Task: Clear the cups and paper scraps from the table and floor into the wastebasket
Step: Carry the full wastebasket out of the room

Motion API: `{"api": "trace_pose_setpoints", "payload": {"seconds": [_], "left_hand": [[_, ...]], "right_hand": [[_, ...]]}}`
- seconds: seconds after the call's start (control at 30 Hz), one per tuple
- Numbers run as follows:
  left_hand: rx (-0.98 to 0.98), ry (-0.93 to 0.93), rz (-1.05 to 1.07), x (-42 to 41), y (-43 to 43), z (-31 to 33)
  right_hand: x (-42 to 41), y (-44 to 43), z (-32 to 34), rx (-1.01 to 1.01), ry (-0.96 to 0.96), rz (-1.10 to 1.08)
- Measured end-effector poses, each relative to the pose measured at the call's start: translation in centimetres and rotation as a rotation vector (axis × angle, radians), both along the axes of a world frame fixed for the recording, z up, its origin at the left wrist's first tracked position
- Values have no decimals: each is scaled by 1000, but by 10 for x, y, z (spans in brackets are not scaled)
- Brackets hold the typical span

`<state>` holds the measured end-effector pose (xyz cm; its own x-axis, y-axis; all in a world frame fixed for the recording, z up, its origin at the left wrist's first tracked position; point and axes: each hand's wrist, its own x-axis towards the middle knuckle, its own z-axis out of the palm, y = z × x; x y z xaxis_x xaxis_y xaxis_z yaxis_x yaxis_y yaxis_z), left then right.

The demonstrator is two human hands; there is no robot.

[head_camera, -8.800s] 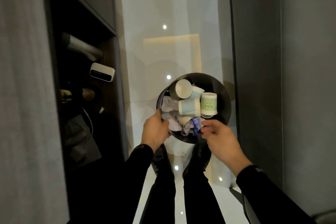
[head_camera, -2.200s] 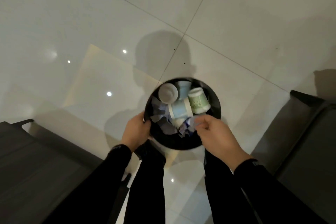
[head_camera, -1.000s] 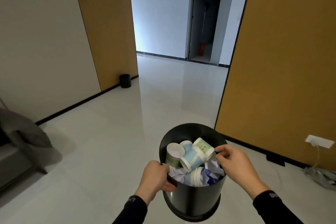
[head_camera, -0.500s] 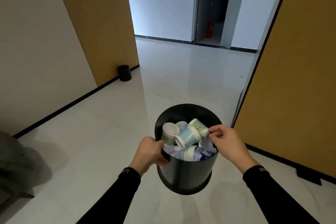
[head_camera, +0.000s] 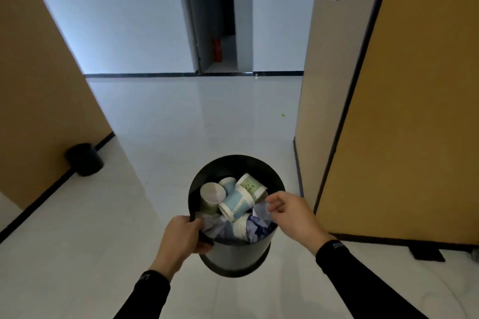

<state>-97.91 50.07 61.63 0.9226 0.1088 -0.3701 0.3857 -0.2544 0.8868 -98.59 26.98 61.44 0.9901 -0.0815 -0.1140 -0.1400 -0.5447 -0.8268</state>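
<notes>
Wastebasket (head_camera: 234,258), round and black with a glossy dark wall, hangs above the pale tiled floor (head_camera: 181,124) between the person's two hands, its mouth tipped toward the camera. The left hand (head_camera: 181,237) is closed around the near left rim, thumb hooked inside and fingers wrapped under the lip. The right hand (head_camera: 293,216) sits at the right rim with its fingers loosely curled and pinched together over the contents; whether they actually grip the rim or a scrap cannot be told. Inside, just ahead of the left thumb, a paper cup with a white interior (head_camera: 212,193) lies open-mouth up, a light blue cup (head_camera: 236,206) lies on its side between the hands, and a green printed cup (head_camera: 251,185) lies beyond the right fingertips. Crumpled white and blue paper scraps (head_camera: 259,225) fill the space beneath them. A second small black bin (head_camera: 84,159) stands on the floor far to the left of the left hand, against a tan wall panel (head_camera: 39,111).
</notes>
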Motion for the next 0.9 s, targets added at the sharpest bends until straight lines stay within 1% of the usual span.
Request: {"api": "trace_pose_setpoints", "payload": {"seconds": [0.23, 0.4, 0.5, 0.6, 0.77, 0.9], "left_hand": [[-57, 43, -162, 218, -17, -13], [-54, 89, -222, 361, -31, -20], [-34, 93, -242, 437, -34, -18], [-3, 93, -318, 507, -44, -18], [61, 88, -531, 628, -80, -38], [60, 119, -743, 714, -123, -74]], "right_hand": [[194, -8, -12, -12, -56, -191], [335, -17, -20, -57, -84, -259], [395, -17, -15, -65, -68, -291], [444, -25, -17, -79, -32, -345], [520, -44, -41, -100, 18, -524], [568, -59, -74, -74, 124, -740]]}}
